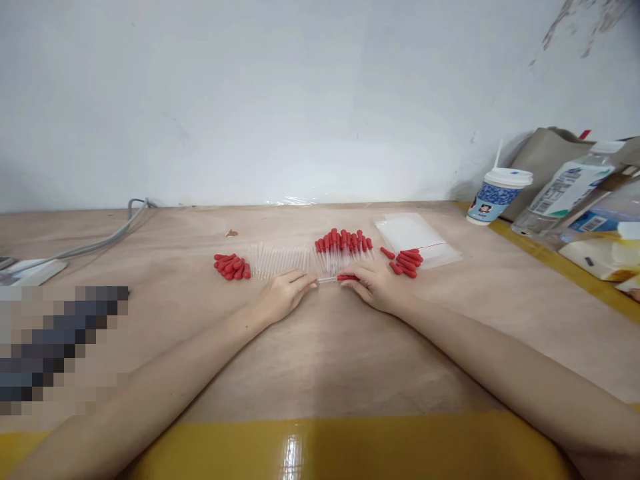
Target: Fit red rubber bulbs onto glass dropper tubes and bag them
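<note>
My left hand [285,293] is closed, its fingertips on the left end of a clear dropper tube [328,280]. At the other end, my right hand [375,285] pinches a red rubber dropper bulb [344,277]. Bulb and tube line up level, just above or on the table; whether one or two tubes are held I cannot tell. Behind my left hand lies a row of bare clear tubes [285,259]. Droppers with red bulbs on them [343,239] are heaped just beyond my right hand. Loose red bulbs lie in a left pile [232,266] and a right pile [410,260].
A clear plastic bag [413,235] lies flat behind the right pile. Farther right stand a lidded paper cup [495,197] with a straw and a leaning plastic bottle [567,190]. A grey cable [107,237] crosses the left side. Yellow tape [240,453] lines the table's front edge.
</note>
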`<state>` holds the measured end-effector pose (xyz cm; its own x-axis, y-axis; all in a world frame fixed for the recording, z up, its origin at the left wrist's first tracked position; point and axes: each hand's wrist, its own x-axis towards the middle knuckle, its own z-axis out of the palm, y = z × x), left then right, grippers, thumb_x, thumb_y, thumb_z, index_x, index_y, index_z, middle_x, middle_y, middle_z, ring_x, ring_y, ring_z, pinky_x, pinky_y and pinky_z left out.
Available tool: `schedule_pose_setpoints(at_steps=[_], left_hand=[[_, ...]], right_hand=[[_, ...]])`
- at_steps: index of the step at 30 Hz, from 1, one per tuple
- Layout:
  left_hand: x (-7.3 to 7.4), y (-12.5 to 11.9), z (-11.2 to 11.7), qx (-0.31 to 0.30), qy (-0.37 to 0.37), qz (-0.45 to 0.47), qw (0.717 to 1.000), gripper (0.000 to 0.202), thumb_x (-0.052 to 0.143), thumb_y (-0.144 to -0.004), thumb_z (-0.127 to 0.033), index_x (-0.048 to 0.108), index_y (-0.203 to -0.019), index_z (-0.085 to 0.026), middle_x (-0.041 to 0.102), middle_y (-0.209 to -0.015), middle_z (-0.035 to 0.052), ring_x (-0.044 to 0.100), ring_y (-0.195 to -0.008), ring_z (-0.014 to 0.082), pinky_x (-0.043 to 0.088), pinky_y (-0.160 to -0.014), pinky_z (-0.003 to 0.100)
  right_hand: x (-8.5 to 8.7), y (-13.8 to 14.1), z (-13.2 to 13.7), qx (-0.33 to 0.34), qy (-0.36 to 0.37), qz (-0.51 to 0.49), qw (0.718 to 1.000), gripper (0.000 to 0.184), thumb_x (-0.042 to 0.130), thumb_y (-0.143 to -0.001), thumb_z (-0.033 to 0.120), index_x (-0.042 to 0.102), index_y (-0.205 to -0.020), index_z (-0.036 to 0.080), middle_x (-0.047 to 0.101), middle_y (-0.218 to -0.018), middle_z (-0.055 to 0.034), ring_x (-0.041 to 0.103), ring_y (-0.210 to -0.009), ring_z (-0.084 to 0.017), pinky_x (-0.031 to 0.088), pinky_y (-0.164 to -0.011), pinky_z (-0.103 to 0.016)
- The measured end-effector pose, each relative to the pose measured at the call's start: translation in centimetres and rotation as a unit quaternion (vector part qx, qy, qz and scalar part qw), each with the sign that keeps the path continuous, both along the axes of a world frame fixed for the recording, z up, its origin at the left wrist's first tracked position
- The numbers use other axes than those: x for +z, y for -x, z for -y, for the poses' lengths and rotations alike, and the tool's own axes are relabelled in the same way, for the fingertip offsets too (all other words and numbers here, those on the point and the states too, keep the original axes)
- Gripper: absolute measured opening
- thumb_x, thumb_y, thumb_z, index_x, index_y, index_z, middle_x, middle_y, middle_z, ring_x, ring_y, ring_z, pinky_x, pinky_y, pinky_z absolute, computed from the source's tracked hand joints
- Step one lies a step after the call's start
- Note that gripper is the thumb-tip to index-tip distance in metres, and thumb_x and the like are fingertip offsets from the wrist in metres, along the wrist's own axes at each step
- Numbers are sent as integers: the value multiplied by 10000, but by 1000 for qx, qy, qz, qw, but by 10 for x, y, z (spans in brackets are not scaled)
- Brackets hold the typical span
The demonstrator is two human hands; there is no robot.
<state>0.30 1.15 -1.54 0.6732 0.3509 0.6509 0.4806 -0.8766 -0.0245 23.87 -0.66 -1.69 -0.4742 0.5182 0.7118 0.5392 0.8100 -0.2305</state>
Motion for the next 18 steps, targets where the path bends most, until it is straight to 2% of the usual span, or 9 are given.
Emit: schedule_pose_setpoints(at_steps=[9,18], left_hand=[[-5,-1,3,-21,51,55,997,185,472,-863,-193,623,-961,-153,677,-810,63,641,-712,140,522,-656,248],[-6,-2,3,-25,48,50,997,182,487,-856,-197,625,-964,-148,680,-825,71,639,-718,146,519,-657,253]], right_hand=[[9,7,11,10,24,28,999,130,453,-870,234,573,-884,187,634,-799,-49,575,-732,-151,486,-649,-285],[5,10,7,26,4,29,999,132,472,-863,243,579,-871,166,616,-772,-62,568,-716,-153,487,-643,-284]])
